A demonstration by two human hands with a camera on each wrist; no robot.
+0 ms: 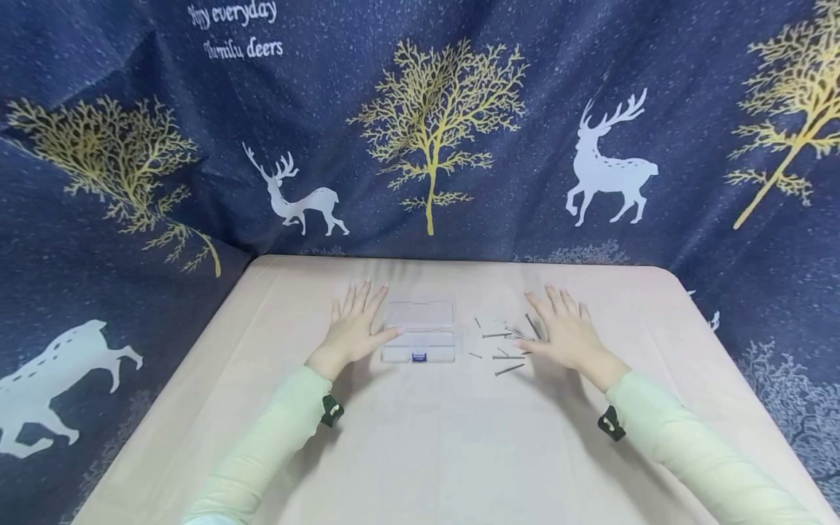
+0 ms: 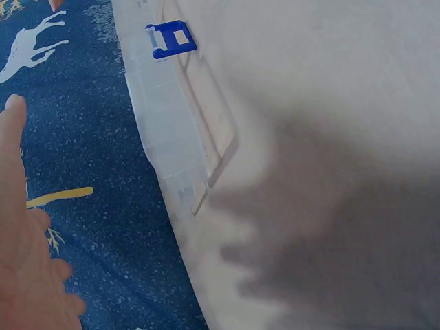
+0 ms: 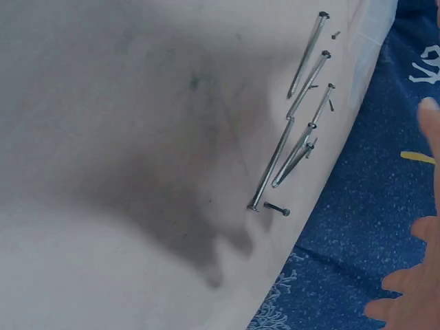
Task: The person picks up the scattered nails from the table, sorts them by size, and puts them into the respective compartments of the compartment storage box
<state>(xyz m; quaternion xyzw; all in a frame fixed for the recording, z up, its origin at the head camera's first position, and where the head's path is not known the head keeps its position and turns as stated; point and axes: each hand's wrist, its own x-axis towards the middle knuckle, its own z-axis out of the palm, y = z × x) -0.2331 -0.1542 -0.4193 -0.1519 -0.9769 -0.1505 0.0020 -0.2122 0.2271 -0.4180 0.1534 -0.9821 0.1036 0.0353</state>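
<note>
Curtained space, room type unclear; deer cloth (image 1: 538, 87) walls the table (image 1: 446, 445).

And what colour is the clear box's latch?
The latch is blue, clearest in the left wrist view.

At eleven o'clock in the head view, white lettering (image 1: 244, 13) on the dark blue cloth (image 1: 315, 95) read "everyday" after a distorted word and, toward six o'clock beneath, "deers" after more unclear letters.

The pale table (image 1: 420, 445) carries a clear open box (image 1: 420, 340) and nails (image 3: 272, 163).
</note>
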